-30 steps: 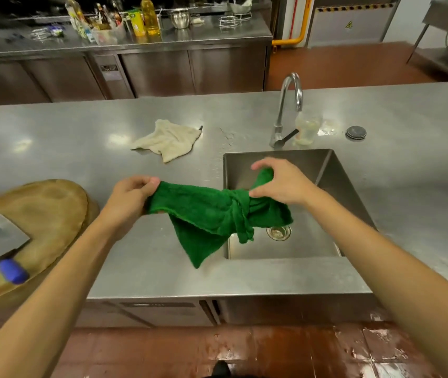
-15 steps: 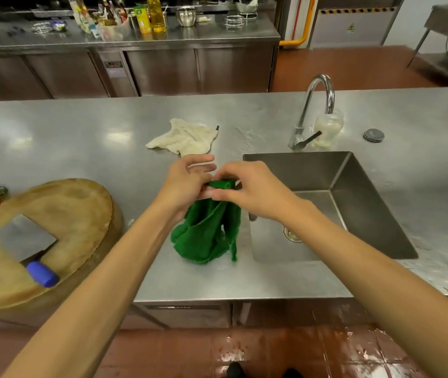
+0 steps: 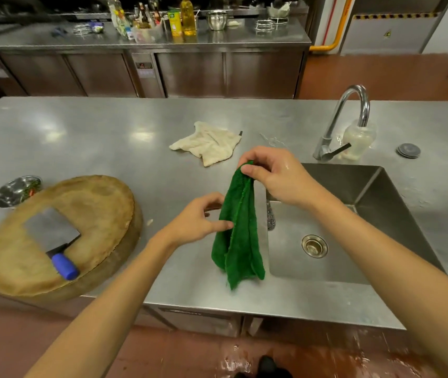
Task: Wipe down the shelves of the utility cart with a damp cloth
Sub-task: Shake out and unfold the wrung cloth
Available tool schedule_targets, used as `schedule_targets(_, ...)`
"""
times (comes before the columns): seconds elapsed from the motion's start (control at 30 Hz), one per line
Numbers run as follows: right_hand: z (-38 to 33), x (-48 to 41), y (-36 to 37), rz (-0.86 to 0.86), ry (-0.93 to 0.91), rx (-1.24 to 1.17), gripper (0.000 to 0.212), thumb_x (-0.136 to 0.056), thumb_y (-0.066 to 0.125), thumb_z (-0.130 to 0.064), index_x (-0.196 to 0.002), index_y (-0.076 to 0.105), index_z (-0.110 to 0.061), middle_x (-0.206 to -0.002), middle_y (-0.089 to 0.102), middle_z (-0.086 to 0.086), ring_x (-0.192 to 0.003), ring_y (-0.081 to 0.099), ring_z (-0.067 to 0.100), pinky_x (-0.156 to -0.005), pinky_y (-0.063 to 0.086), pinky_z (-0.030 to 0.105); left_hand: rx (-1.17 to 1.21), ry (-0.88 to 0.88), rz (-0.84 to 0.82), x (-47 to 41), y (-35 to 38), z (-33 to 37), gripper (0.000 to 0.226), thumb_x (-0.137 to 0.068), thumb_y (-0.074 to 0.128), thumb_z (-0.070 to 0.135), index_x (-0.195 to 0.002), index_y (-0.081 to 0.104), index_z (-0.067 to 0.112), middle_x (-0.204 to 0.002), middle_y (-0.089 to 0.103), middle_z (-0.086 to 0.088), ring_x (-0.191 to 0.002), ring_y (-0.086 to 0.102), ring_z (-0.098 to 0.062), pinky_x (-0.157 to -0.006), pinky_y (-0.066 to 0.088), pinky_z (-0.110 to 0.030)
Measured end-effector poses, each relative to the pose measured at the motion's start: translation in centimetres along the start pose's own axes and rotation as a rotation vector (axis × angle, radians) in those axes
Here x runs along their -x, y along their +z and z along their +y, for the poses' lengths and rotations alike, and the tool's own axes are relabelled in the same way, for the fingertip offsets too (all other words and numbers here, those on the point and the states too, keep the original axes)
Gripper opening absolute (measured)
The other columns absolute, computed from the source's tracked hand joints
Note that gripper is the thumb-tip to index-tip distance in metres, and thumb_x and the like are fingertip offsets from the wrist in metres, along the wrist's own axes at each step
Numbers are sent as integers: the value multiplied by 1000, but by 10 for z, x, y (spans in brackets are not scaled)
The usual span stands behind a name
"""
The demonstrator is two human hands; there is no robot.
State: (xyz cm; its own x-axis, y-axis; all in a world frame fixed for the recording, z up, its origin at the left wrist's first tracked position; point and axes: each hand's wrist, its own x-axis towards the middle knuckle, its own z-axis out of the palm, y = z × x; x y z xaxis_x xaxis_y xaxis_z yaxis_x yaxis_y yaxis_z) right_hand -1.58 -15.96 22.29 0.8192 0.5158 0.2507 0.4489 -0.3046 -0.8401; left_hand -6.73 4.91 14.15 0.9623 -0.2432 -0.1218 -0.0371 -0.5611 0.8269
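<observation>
A: What is taking up most of the view?

B: A long steel counter (image 3: 81, 137) is running across it, with a deep sink (image 3: 367, 192) sitting in its right part. A thick round chopping block (image 3: 94, 203) is lying at the counter's near left edge.

A: And where is the green cloth (image 3: 240, 236) hanging?

B: It is hanging in long folds in the air above the counter, just left of the sink's rim, with its lower end dangling over the front strip of steel.

A: Who is holding it?

B: The right hand (image 3: 274, 175) is pinching its top between thumb and curled fingers. The left hand (image 3: 198, 221) is reaching in from the left at mid-height, thumb tip touching the cloth's edge. I cannot tell whether it is actually gripping.

A: What else is lying about?

B: A cleaver (image 3: 51, 231) with a blue handle is resting flat on the block. A crumpled beige cloth (image 3: 209, 144) is lying on the counter beyond the hands. A curved faucet (image 3: 353, 105) is standing behind the sink. A small steel bowl (image 3: 13, 190) is sitting just behind the block, and a dark round plug (image 3: 408, 150) is lying right of the faucet.
</observation>
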Motion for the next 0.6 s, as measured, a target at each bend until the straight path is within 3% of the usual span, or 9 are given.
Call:
schedule_targets(0.07, 2, -6, -11, 3, -11, -16, 10, -93, 61, -9, -92, 68, -16, -90, 70, 5, -91, 66, 24, -89, 53, 42, 29, 0, 69, -4, -1, -2, 39, -82, 81, 34, -110, 64, 14, -108, 71, 11, -105, 64, -2, -104, 47, -42)
schedule_targets(0.17, 9, -13, -21, 22, -15, -9, 16, -94, 61, -10, -88, 68, -23, -85, 69, -5, -84, 65, 11, -84, 53, 30, 0, -3, 104, -10, -8, 0, 48, -80, 77, 49, -102, 59, 10, -96, 69, -16, -87, 66, -31, -84, 54, -54)
schedule_targets(0.2, 12, -15, -24, 47, -20, -2, 18, -94, 61, -10, -87, 68, -25, -82, 68, -10, -80, 63, 4, -79, 51, 22, -29, -3, 120, -11, -11, 1, 50, -78, 76, 56, -97, 56, 14, -89, 66, -17, -79, 63, -33, -75, 54, -51)
schedule_targets(0.27, 16, -19, -30, 122, -17, 7, 22, -94, 61, -12, -84, 67, -30, -79, 67, -14, -74, 60, -6, -71, 44, 10, -80, -12, 159, -11, -19, 0, 53, -71, 77, 66, -91, 51, 24, -82, 65, -9, -71, 61, -19, -66, 50, -40)
schedule_targets(0.33, 20, -24, -39, 213, 0, -3, 25, -93, 62, -14, -80, 66, -35, -80, 68, -15, -75, 61, -3, -73, 46, 15, -95, -26, 179, -10, -28, -2, 52, -65, 83, 64, -90, 55, 29, -86, 71, -1, -76, 68, -13, -64, 56, -35)
schedule_targets(0.43, 25, -34, -49, 287, 9, 1, 25, -93, 63, -16, -77, 66, -36, -82, 69, -14, -80, 64, 7, -80, 52, 29, -158, -46, 195, -11, -45, -4, 47, -64, 85, 55, -91, 68, 21, -88, 73, -3, -83, 70, -22, -72, 58, -48)
schedule_targets(0.6, 22, -58, -59, 435, 11, 40, 15, -93, 61, -16, -85, 67, -26, -82, 67, -8, -84, 65, 16, -83, 55, 39, -371, -13, 341, -26, -88, 13, 37, -67, 87, 45, -82, 68, 17, -71, 64, 7, -69, 58, -9, -58, 41, -23)
